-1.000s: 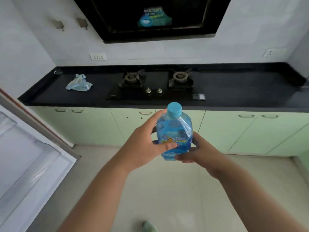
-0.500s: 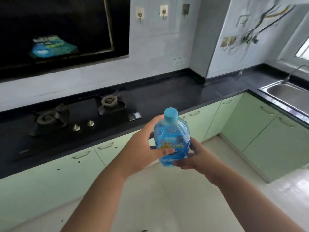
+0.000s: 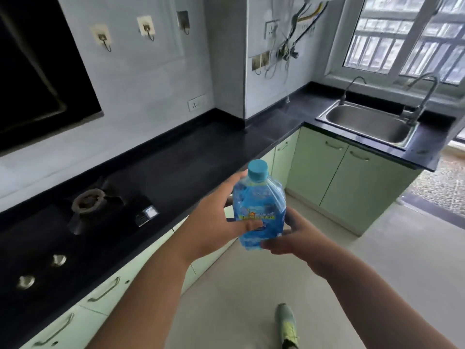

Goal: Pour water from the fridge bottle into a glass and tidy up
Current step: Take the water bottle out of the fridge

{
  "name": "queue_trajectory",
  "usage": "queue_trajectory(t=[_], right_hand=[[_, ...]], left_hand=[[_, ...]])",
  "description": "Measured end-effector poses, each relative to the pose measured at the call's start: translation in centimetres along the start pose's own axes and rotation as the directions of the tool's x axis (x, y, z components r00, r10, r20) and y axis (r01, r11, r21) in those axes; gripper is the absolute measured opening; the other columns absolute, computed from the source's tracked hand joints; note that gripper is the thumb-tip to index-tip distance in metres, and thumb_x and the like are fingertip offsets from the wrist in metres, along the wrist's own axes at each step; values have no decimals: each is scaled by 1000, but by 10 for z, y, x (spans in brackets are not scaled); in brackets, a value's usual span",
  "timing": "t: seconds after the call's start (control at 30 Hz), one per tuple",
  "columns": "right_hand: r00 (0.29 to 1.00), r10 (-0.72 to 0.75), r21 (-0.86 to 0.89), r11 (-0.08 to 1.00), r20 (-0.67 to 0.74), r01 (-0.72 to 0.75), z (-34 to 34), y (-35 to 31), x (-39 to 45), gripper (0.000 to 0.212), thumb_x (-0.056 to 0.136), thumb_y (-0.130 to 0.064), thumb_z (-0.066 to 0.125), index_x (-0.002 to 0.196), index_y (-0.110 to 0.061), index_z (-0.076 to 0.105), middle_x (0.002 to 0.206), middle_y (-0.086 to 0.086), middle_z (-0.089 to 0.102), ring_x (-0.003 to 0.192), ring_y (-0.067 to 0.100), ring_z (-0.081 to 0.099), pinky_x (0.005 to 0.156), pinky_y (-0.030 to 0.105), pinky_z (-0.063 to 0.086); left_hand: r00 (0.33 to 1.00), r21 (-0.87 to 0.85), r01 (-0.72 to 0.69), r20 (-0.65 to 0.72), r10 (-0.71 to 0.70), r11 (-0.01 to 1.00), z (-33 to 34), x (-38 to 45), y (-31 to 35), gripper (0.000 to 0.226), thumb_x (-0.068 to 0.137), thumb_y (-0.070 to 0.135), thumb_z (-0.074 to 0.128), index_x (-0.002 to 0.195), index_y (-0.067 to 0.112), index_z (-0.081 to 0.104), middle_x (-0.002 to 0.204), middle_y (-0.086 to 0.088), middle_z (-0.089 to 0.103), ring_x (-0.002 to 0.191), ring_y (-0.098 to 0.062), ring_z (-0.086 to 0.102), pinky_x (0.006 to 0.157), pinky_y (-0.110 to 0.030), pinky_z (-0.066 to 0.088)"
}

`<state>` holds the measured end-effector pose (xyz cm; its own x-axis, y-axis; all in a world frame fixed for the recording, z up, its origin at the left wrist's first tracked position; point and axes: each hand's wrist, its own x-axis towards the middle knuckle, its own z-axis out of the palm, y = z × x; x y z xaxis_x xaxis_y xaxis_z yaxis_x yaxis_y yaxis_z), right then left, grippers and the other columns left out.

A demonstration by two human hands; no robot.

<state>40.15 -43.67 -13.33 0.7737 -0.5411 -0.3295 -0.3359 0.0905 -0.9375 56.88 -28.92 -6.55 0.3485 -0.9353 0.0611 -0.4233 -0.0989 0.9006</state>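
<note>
Bottle (image 3: 259,210) of blue-tinted plastic, its blue cap (image 3: 257,170) on, is held upright in mid-air in front of the person, above the pale floor (image 3: 377,260) and just off the edge of the black table (image 3: 191,157). Both hands grip it. The left hand (image 3: 214,222) wraps round the bottle's left side, thumb lying across the front over the printed label (image 3: 256,217) and fingers (image 3: 232,178) curled behind the shoulder of the bottle. The right hand (image 3: 299,239) cups the lower right part, its fingers curled under and round the base, so the bottom edge of the bottle is partly hidden.

On the table to the left sits a gas hob with one burner (image 3: 88,200) in view and two metal knobs (image 3: 59,259) nearer the front edge. Pale green cabinet doors (image 3: 357,187) run beneath the table along both walls. In the far right corner a steel sink (image 3: 367,123) is set into the table, with two curved taps (image 3: 425,96) beside it under a barred window (image 3: 407,36). Three hooks (image 3: 148,28) hang on the wall above the hob side, and loose wires (image 3: 289,46) dangle by a socket near the corner. A greenish shoe tip (image 3: 285,323) shows on the floor at the lower edge.
</note>
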Motion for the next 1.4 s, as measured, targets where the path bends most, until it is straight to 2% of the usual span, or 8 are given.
queue_trajectory(t=[0.23, 0.37, 0.5, 0.67, 0.83, 1.03, 1.27, 1.4], right_hand=[[1000, -4, 7, 1000, 24, 3, -65, -21, 76, 76, 76, -2, 87, 133, -38, 54, 132, -12, 65, 102, 19, 75, 89, 47, 63], [996, -1, -10, 1000, 94, 2, -108, -35, 135, 78, 75, -3, 88, 137, -34, 53, 133, -11, 65, 102, 18, 76, 88, 45, 64], [986, -1, -48, 999, 167, 9, -146, -50, 189, 81, 73, -4, 88, 138, -35, 52, 132, -11, 66, 104, 19, 75, 90, 47, 63], [969, 27, -116, 993, 246, 2, -171, -64, 246, 81, 73, -2, 87, 137, -37, 52, 132, -10, 67, 104, 18, 75, 89, 44, 63], [955, 71, -163, 986, 288, -24, -176, -69, 302, 84, 75, -5, 87, 141, -39, 48, 135, -7, 65, 105, 16, 74, 88, 38, 64], [963, 97, -228, 973, 250, -39, -174, -87, 371, 89, 77, -3, 85, 144, -42, 42, 137, -7, 62, 110, 16, 70, 87, 34, 64], [976, 118, -275, 959, 182, -65, -169, -130, 450, 88, 78, -1, 82, 144, -41, 40, 125, -7, 67, 109, 14, 69, 87, 34, 64], [980, 105, -272, 961, 168, -56, -157, -140, 494, 90, 75, -1, 84, 144, -39, 39, 123, -8, 67, 108, 15, 71, 86, 36, 64]], left_hand=[[1000, 13, 7, -18, -7, 1000, 10, 97, -2, 84, 83, 37, 86, 144, 60, 34, 136, 27, 61, 129, 0, 60, 99, -32, 60], [995, 52, 53, -90, -48, 997, 17, 156, -2, 81, 83, 37, 86, 134, 69, 32, 135, 30, 61, 127, 4, 59, 99, -20, 56], [982, 51, 92, -169, -83, 994, 25, 209, 0, 80, 84, 33, 86, 133, 67, 32, 129, 39, 60, 122, 13, 58, 87, -4, 49], [957, 30, 146, -256, -133, 989, 27, 252, -10, 76, 85, 26, 86, 125, 68, 36, 120, 47, 59, 116, 14, 61, 84, -4, 49], [942, -4, 196, -277, -189, 981, 9, 293, -33, 77, 85, 27, 85, 132, 64, 37, 126, 38, 63, 117, 9, 63, 89, -12, 54], [953, -28, 184, -238, -185, 983, -22, 355, -70, 83, 86, 29, 85, 154, 41, 38, 134, 23, 65, 124, -1, 64, 101, -32, 58], [972, 6, 141, -190, -138, 990, -82, 433, -112, 91, 84, 43, 84, 157, 45, 31, 146, 23, 57, 136, -3, 55, 106, -38, 56], [975, 49, 127, -192, -115, 991, -111, 463, -128, 85, 84, 40, 84, 152, 49, 35, 140, 27, 60, 132, 2, 56, 109, -38, 54]])
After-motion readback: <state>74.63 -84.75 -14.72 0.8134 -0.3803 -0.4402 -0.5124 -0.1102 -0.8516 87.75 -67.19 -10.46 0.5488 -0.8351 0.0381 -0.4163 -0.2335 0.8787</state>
